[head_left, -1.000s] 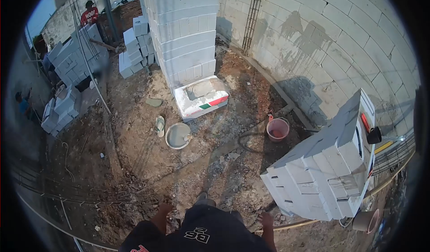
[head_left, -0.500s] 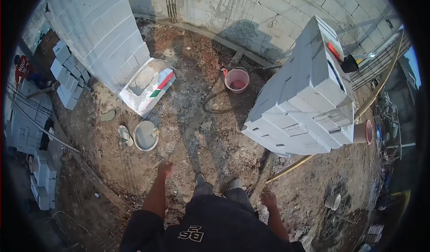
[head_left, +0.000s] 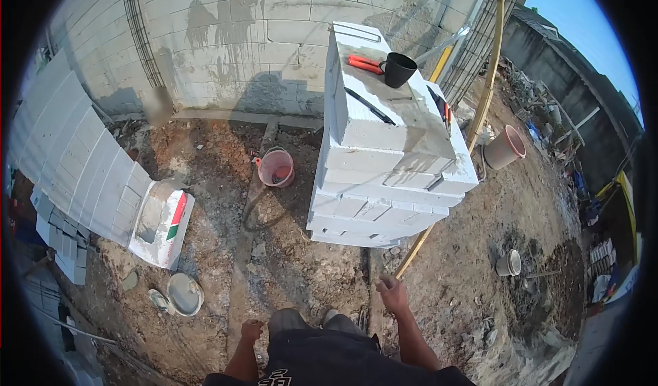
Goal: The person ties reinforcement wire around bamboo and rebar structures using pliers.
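My left hand (head_left: 252,330) hangs low beside my body with its fingers curled and nothing visible in it. My right hand (head_left: 392,293) is raised a little in front of me, fingers also curled in, seemingly bare. Just beyond it in the view lies the end of a wooden strip (head_left: 414,252); I see no grip on it. Ahead stands a stack of white blocks (head_left: 384,160). On its top rest a red-orange tool (head_left: 365,64), a black cup (head_left: 399,70), a dark flat bar (head_left: 369,105) and a red-and-black hand tool (head_left: 442,105).
A pink bucket (head_left: 277,167) stands left of the stack, another bucket (head_left: 505,147) to its right. At left are more blocks (head_left: 89,160), an opened bag (head_left: 163,227) and a round basin (head_left: 186,295). A small pail (head_left: 508,263) sits at right. A block wall (head_left: 295,22) closes the back.
My view has swung right and up, so the block stack now sits nearer the middle and its top shows. My right hand has risen and come forward slightly.
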Motion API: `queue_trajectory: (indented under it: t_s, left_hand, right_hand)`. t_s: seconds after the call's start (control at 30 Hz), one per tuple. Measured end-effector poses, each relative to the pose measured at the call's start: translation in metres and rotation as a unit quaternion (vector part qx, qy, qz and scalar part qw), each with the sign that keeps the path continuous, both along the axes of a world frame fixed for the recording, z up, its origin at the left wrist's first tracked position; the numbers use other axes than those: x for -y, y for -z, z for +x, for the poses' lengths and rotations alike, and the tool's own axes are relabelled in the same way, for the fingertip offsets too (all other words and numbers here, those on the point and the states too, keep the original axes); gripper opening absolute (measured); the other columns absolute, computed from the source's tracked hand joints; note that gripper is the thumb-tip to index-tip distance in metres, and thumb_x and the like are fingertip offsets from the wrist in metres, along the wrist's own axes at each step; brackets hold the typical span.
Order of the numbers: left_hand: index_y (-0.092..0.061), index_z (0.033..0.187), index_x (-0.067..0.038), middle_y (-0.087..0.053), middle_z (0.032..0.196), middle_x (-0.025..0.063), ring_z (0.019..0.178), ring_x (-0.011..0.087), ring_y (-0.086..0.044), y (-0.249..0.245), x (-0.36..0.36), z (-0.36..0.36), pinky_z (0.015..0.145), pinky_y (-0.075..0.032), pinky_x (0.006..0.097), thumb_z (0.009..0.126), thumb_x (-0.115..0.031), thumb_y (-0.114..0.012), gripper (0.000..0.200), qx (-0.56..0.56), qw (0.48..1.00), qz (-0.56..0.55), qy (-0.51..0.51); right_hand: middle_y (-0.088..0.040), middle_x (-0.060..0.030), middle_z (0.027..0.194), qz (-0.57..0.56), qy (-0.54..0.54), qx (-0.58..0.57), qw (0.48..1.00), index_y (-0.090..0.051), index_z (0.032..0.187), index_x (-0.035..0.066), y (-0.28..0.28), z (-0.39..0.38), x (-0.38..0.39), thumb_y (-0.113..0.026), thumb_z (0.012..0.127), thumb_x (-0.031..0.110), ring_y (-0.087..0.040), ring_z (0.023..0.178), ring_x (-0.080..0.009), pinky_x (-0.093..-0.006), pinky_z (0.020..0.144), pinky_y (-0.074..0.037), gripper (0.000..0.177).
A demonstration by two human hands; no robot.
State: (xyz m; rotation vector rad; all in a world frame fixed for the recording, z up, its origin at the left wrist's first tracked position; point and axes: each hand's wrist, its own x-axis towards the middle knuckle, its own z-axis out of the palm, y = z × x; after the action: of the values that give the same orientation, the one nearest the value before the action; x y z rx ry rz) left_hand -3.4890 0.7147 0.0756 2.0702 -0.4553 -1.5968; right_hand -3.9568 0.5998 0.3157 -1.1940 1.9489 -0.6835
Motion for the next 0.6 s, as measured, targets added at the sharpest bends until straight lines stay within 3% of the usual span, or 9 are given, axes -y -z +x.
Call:
queue_trajectory:
  t_s: [0.1, 0.2, 0.27, 0.33, 0.43, 0.47, 0.5, 0.53, 0.6]
  left_hand:
    - [-0.064, 0.099, 0.003, -0.065, 0.077, 0.0109, 0.062, 0.0185, -0.062, -0.006, 0.012, -0.009, 0.047, -0.046, 0.0333, 0.082, -0.02, -0.07, 0.03, 0.09, 0.995, -0.002, 0.044]
    - [-0.065, 0.098, 0.003, -0.066, 0.078, 0.0116, 0.066, 0.0196, -0.065, -0.004, 0.041, 0.007, 0.046, -0.047, 0.034, 0.082, -0.02, -0.069, 0.027, 0.044, 0.997, -0.004, 0.055]
    - [-0.067, 0.104, 0.005, -0.07, 0.08, 0.0167, 0.073, 0.0267, -0.068, 0.033, 0.051, 0.022, 0.067, -0.052, 0.0393, 0.078, -0.033, -0.07, 0.046, 0.101, 0.991, -0.071, 0.053]
    - [-0.069, 0.104, 0.0, -0.071, 0.086, 0.0159, 0.083, 0.0309, -0.069, 0.037, 0.07, 0.033, 0.073, -0.053, 0.0401, 0.077, -0.042, -0.067, 0.05, 0.166, 0.965, -0.092, 0.181]
    - [-0.071, 0.095, -0.004, -0.069, 0.091, 0.019, 0.09, 0.0331, -0.067, 0.004, 0.076, 0.035, 0.079, -0.051, 0.0426, 0.078, -0.051, -0.061, 0.051, 0.203, 0.971, -0.12, 0.046]
    - [-0.071, 0.095, -0.004, -0.069, 0.09, 0.0196, 0.09, 0.0334, -0.067, 0.001, 0.081, 0.049, 0.078, -0.051, 0.0427, 0.077, -0.052, -0.062, 0.052, 0.243, 0.961, -0.116, 0.056]
    - [-0.071, 0.095, -0.004, -0.069, 0.09, 0.0196, 0.09, 0.0334, -0.067, -0.012, 0.079, 0.069, 0.078, -0.051, 0.0427, 0.077, -0.052, -0.062, 0.052, 0.257, 0.961, -0.102, -0.01]
    - [-0.071, 0.097, -0.003, -0.069, 0.092, 0.0193, 0.09, 0.0337, -0.067, -0.023, 0.076, 0.085, 0.079, -0.051, 0.042, 0.077, -0.052, -0.062, 0.053, 0.226, 0.972, -0.061, 0.037]
    - [-0.071, 0.098, -0.003, -0.07, 0.093, 0.0191, 0.09, 0.0339, -0.066, -0.026, 0.073, 0.117, 0.079, -0.052, 0.0413, 0.077, -0.053, -0.063, 0.054, 0.187, 0.979, -0.027, 0.073]
  right_hand:
    - [-0.066, -0.0191, 0.099, -0.282, -0.014, -0.015, 0.959, -0.057, 0.118, -0.005, -0.151, 0.018, 0.102, -0.064, 0.09, 0.024, -0.067, 0.089, -0.0272, -0.0362, 0.08, -0.052, 0.04]
    - [-0.062, -0.0175, 0.101, -0.478, -0.103, -0.249, 0.836, -0.06, 0.115, 0.0, -0.259, 0.041, 0.178, -0.063, 0.089, 0.017, -0.061, 0.092, -0.0344, -0.0391, 0.081, -0.049, 0.031]
    - [-0.061, -0.0186, 0.105, -0.485, -0.115, -0.372, 0.783, -0.06, 0.112, 0.0, -0.292, 0.061, 0.223, -0.064, 0.087, 0.016, -0.056, 0.097, -0.0373, -0.042, 0.085, -0.045, 0.03]
    - [-0.059, -0.0181, 0.103, -0.396, -0.143, -0.461, 0.781, -0.059, 0.11, -0.001, -0.288, 0.069, 0.255, -0.063, 0.084, 0.013, -0.053, 0.097, -0.0376, -0.0442, 0.086, -0.042, 0.03]
    - [-0.057, -0.0195, 0.095, -0.361, -0.056, -0.498, 0.787, -0.058, 0.102, -0.003, -0.269, 0.079, 0.269, -0.056, 0.086, 0.006, -0.053, 0.088, -0.0384, -0.0469, 0.08, -0.042, 0.019]
    - [-0.06, -0.021, 0.09, -0.474, -0.011, -0.421, 0.773, -0.057, 0.098, -0.004, -0.248, 0.07, 0.286, -0.051, 0.092, 0.008, -0.056, 0.08, -0.0383, -0.0458, 0.076, -0.045, 0.014]
    - [-0.063, -0.0208, 0.083, -0.623, -0.012, -0.435, 0.65, -0.056, 0.095, -0.005, -0.238, 0.081, 0.305, -0.047, 0.095, 0.009, -0.059, 0.069, -0.034, -0.0442, 0.063, -0.048, 0.017]
    - [-0.063, -0.0208, 0.083, -0.646, -0.045, -0.401, 0.648, -0.056, 0.095, -0.005, -0.208, 0.105, 0.331, -0.047, 0.095, 0.009, -0.059, 0.069, -0.034, -0.0442, 0.063, -0.048, 0.017]
    - [-0.066, -0.0195, 0.08, -0.517, -0.082, -0.277, 0.806, -0.063, 0.096, -0.006, -0.187, 0.203, 0.288, -0.057, 0.095, 0.025, -0.064, 0.071, -0.0335, -0.0369, 0.067, -0.053, 0.032]
